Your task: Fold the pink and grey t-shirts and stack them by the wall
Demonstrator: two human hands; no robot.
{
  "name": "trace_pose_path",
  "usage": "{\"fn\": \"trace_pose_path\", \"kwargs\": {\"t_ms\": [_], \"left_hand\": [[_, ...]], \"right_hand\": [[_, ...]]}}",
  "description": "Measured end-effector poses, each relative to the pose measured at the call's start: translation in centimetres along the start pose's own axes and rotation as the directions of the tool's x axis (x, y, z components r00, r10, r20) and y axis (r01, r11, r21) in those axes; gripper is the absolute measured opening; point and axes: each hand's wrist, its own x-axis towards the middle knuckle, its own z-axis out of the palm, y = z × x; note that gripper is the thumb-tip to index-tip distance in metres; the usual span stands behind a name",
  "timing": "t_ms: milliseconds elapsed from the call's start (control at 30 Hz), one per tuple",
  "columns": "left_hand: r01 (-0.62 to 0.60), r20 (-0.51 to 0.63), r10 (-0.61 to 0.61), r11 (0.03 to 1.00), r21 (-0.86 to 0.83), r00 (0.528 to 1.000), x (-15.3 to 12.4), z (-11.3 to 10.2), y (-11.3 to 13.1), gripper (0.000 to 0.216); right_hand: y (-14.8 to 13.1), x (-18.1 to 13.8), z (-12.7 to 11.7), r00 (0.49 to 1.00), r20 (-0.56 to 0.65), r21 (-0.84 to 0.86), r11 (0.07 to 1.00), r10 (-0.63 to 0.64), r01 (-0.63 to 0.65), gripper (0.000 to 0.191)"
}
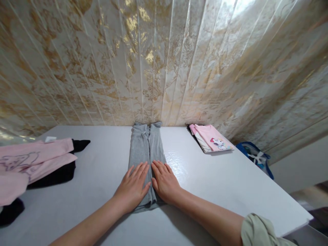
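A grey garment [145, 147], folded into a long narrow strip, lies lengthwise in the middle of the white table [220, 184], reaching to the wall. My left hand [133, 186] lies flat on its near end, fingers stretched out and together. Right beside it, my right hand [164, 182] presses flat on the same near end, fingers also extended. The two hands almost touch at the thumbs. Neither hand grips anything.
A pile of pink garments [28, 160] over black cloth [61, 172] lies at the left. A folded stack topped by a pink printed shirt [211, 137] sits at the back right. A blue bag [255, 155] rests beyond the table's right edge. A gold-patterned wall rises behind.
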Motion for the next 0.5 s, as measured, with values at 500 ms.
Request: {"fn": "trace_pose_path", "kwargs": {"t_ms": [500], "left_hand": [[0.137, 0.055, -0.125, 0.922, -0.362, 0.991, -5.7, -6.8, -2.0, 0.031]], "right_hand": [[2.8, -6.1, -6.2, 0.992, 0.072, 0.248, 0.966, -0.101, 0.080, 0.043]]}}
